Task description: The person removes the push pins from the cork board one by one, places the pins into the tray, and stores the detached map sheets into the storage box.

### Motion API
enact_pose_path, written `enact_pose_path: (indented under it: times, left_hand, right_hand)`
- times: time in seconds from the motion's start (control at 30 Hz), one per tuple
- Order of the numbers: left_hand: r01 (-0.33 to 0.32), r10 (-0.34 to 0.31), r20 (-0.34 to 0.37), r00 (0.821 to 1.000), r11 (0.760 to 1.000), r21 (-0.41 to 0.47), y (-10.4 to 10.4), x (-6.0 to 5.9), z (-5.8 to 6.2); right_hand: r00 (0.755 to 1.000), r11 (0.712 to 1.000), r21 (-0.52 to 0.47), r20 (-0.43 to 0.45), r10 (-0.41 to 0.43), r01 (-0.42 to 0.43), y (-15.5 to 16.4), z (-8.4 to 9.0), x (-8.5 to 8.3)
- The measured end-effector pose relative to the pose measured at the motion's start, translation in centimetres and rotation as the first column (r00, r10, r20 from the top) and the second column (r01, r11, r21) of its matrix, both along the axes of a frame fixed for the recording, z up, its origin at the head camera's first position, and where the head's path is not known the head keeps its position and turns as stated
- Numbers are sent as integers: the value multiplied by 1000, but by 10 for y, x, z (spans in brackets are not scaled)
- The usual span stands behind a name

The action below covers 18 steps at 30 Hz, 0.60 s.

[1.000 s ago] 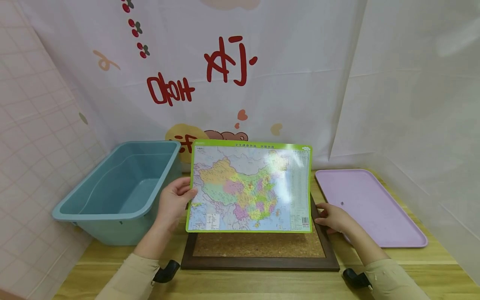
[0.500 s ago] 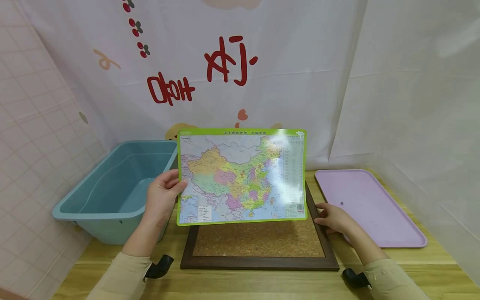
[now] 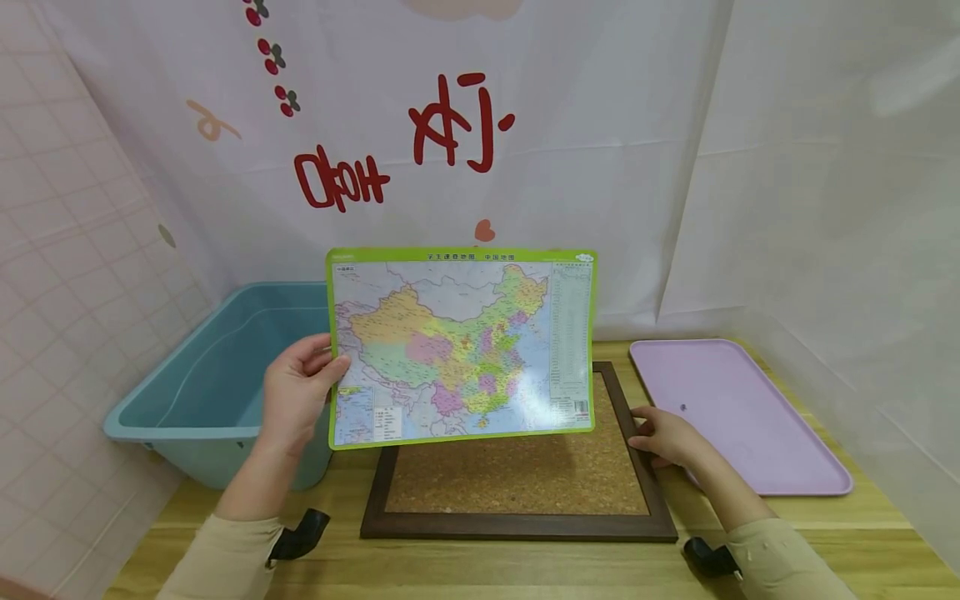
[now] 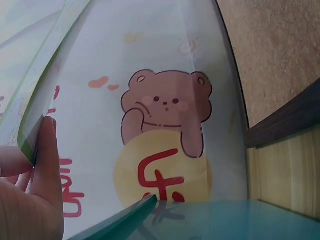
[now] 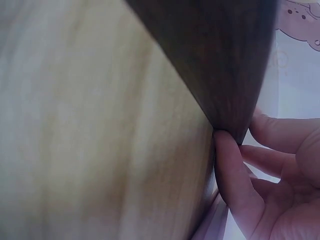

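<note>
A green-bordered map sheet (image 3: 465, 342) is held up in the air, tilted toward the head camera. My left hand (image 3: 296, 396) pinches its left edge between thumb and fingers; in the left wrist view the sheet (image 4: 37, 85) appears nearly edge-on. Below it on the table lies a cork board (image 3: 517, 479) with a dark brown frame, its far part hidden behind the map. My right hand (image 3: 667, 437) grips the frame's right side, thumb on top. Seen from the right wrist, the fingers (image 5: 232, 172) and thumb close about the dark frame edge (image 5: 220, 65).
To the left stands a deep blue-green plastic tub (image 3: 210, 437), partly behind my left hand and the map. A flat lilac tray (image 3: 750, 417) lies on the wooden table (image 3: 480, 575) to the right. A printed white cloth (image 3: 585, 167) hangs behind.
My left hand has carried the map up and to the left, uncovering more of the cork board and covering part of the tub. The right hand and the board stay put.
</note>
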<state>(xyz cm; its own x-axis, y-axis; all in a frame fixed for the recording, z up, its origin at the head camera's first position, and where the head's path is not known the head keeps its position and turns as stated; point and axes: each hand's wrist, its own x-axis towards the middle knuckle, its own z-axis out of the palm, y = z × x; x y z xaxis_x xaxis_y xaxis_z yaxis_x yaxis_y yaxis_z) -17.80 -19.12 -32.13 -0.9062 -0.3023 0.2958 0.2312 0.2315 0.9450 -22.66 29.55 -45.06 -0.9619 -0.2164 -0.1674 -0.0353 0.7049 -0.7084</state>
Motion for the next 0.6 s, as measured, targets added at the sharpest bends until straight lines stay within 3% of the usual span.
enact_pose_path:
  times: [0.23,0.6]
  left_hand:
    - [-25,25,13,1000,1000,-12,2,2,4]
    - [-42,38,35,999,993,108,3,5,8]
  right_hand:
    - [999,999,-14,16,-33,33,15,-19,17]
    - [995,995,-36,49,-90,92,40,-37,49]
